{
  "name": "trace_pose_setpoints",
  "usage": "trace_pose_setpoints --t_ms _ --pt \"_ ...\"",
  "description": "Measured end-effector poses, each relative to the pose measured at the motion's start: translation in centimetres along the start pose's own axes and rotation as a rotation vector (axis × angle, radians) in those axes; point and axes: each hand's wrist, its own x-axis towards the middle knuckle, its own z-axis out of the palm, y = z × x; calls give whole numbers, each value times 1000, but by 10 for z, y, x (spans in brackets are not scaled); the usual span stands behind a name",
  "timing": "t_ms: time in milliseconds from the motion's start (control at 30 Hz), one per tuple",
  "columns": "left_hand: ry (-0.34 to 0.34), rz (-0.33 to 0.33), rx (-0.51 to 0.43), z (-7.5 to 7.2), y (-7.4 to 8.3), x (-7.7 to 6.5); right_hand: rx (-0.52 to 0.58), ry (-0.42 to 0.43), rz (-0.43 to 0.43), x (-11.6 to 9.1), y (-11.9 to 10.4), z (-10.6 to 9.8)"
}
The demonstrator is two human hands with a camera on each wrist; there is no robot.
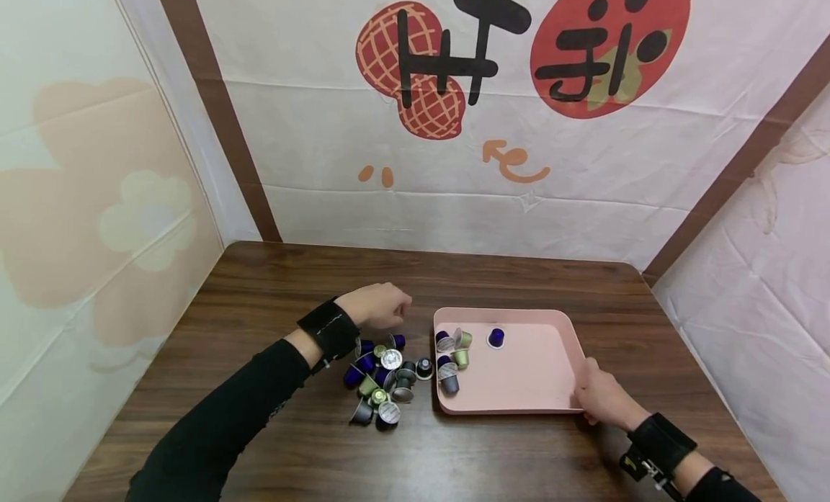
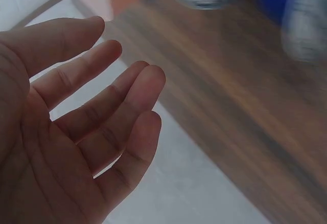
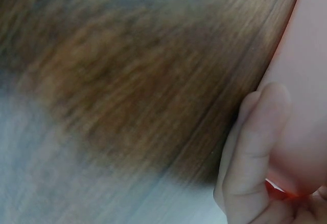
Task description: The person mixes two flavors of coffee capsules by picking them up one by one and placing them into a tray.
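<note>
My left hand (image 1: 379, 305) hovers above the far side of a heap of coffee capsules. In the left wrist view its fingers (image 2: 102, 111) are loosely bent and hold nothing. The heap mixes dark blue, light green and grey capsules, among them a silver-lidded capsule (image 1: 391, 359). At the lower right corner of a pink tray (image 1: 525, 379), my right hand (image 1: 603, 394) grips the rim, its fingers (image 3: 250, 147) curled over the edge in the right wrist view. Along the tray's left side lie several capsules, including a grey capsule (image 1: 449, 383); a blue capsule (image 1: 496, 337) stands apart from them.
A black capsule (image 1: 424, 369) stands between the heap and the tray's left wall. Everything rests on a brown wooden table (image 1: 311, 444). Behind it hangs a white printed cloth (image 1: 311, 142), with more pale cloth (image 1: 746, 271) on the sides.
</note>
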Motion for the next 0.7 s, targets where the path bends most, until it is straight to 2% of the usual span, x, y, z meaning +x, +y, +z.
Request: trace_pose_setpoints --t_ms 100,233,533,700 --pt "-42 -47 -10 9 -8 -5 2 -1 0 0 -1 -1" --pt "-72 -75 -25 16 -11 -8 5 -8 12 0 -1 -1" --pt "-113 15 -63 21 -5 -2 12 -4 12 1 1 0" --pt "-120 9 -13 26 -4 3 17 1 4 1 1 -1"
